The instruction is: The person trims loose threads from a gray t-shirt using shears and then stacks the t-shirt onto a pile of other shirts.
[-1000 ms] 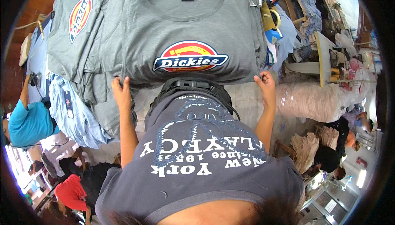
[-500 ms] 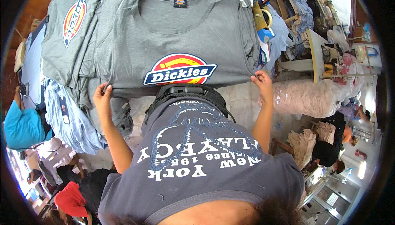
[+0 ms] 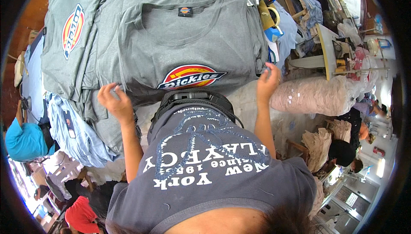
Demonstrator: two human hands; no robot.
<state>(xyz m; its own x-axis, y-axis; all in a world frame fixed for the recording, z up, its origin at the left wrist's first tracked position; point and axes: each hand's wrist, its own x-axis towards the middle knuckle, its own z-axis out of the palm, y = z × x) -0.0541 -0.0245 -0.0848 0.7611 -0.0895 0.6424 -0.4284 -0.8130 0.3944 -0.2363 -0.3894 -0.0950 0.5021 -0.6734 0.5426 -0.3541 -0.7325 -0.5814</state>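
Observation:
A grey T-shirt (image 3: pixel 188 48) lies spread on a pile of similar shirts, neck opening away from me. Its printed oval emblem (image 3: pixel 192 76), red and yellow with a dark blue band, is near my waist, where the lower edge hangs over. My left hand (image 3: pixel 116 102) is at the shirt's lower left corner, fingers loosely bent and apart, with no cloth seen in them. To the right of the shirt's edge, my right hand (image 3: pixel 268 82) is raised with fingers spread and holds nothing. Another grey shirt (image 3: pixel 70 60) with the same emblem lies at the left.
Tape and tools (image 3: pixel 270 20) sit at the pile's right side. A plastic-wrapped pinkish bundle (image 3: pixel 312 96) lies right of my right hand. Light blue garments (image 3: pixel 75 127) hang at the left. A person in a blue top (image 3: pixel 25 137) and one in red (image 3: pixel 81 214) are nearby.
Both hands have let go of the shirt's lower corners. The shirt's front edge has dropped and slackened, and my hands have come slightly inward.

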